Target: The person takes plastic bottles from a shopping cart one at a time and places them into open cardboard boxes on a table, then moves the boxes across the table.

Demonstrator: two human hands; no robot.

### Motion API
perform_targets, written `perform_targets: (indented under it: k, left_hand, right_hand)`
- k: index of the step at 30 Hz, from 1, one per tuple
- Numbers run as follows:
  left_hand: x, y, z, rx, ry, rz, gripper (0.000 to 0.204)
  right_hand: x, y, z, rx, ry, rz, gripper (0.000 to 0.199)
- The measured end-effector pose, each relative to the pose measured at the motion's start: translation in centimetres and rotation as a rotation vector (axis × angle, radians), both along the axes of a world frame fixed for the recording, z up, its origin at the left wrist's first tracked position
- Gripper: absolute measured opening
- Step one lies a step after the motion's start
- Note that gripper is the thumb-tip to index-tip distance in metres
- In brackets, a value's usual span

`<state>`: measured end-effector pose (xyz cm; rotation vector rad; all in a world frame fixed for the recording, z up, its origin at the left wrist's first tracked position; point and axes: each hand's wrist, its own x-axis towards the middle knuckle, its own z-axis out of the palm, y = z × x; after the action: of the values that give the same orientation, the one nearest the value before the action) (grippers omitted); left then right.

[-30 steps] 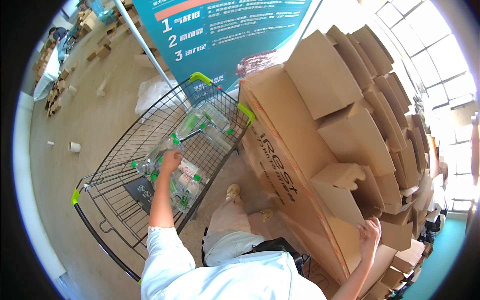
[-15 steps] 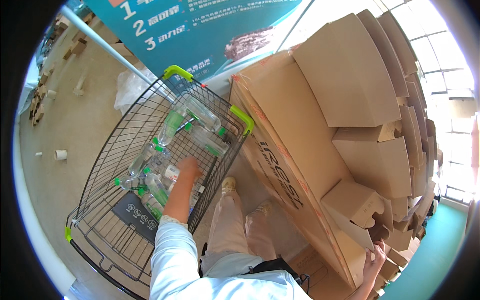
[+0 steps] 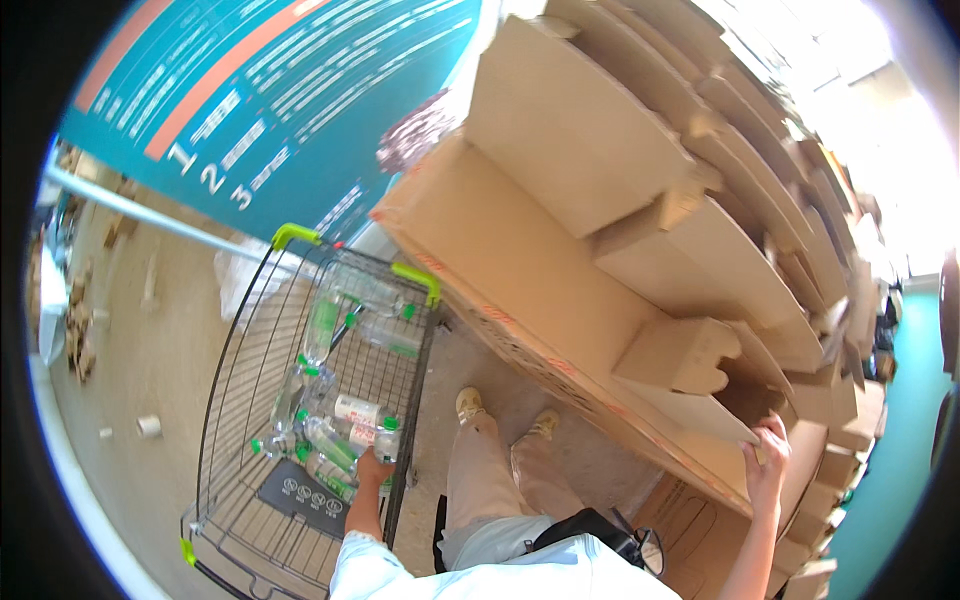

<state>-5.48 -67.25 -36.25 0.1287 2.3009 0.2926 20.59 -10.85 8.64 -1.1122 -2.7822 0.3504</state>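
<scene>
From my remote station, I have the left hand (image 3: pixel 371 468) inside the wire shopping cart (image 3: pixel 300 235), at the green-capped clear bottles (image 3: pixel 329 443); its fingers are partly hidden, and I cannot tell whether they grip one. With the right hand (image 3: pixel 768 462), I have the fingers pinching the edge of a cardboard flap (image 3: pixel 700 416) on the open carton (image 3: pixel 672 352). The bottles lie in the cart; the carton sits in the large box (image 3: pixel 520 265).
</scene>
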Motion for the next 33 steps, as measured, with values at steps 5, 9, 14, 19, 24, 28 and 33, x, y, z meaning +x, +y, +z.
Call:
perform_targets:
  k: [5, 9, 14, 19, 24, 28, 33]
  left_hand:
    - [-7.3, 1.3, 5.8, 0.184, 0.437, 0.100, 0.057]
    - [-12.9, 5.4, 18.6, 0.587, 0.465, 0.467, 0.062]
    - [-9.9, 20.5, 35.9, 1.552, 0.519, 0.416, 0.074]
    - [3.3, 42.9, 51.4, 1.776, 0.031, -0.443, 0.083]
    - [12.4, 52.7, 52.8, 1.158, 0.077, -1.000, 0.059]
    - [13.0, 55.1, 49.4, 0.310, 0.261, -1.503, 0.070]
    - [12.4, 56.9, 42.5, -0.048, 0.187, -1.715, 0.069]
  right_hand:
    - [0.5, 1.6, 0.5, 0.023, -0.017, 0.258, 0.015]
    - [2.5, 2.2, 2.6, 0.028, -0.062, 0.410, 0.012]
    - [6.7, 1.7, 2.4, 0.039, -0.043, 0.432, 0.010]
    - [8.9, 1.8, -0.2, 0.077, 0.055, 0.400, 0.006]
    - [9.2, 2.2, -0.9, 0.086, 0.150, 0.387, 0.010]
    - [9.9, 1.6, -2.0, 0.093, 0.330, 0.367, 0.010]
    - [9.1, 0.7, -2.9, 0.168, 0.348, 0.432, 0.006]
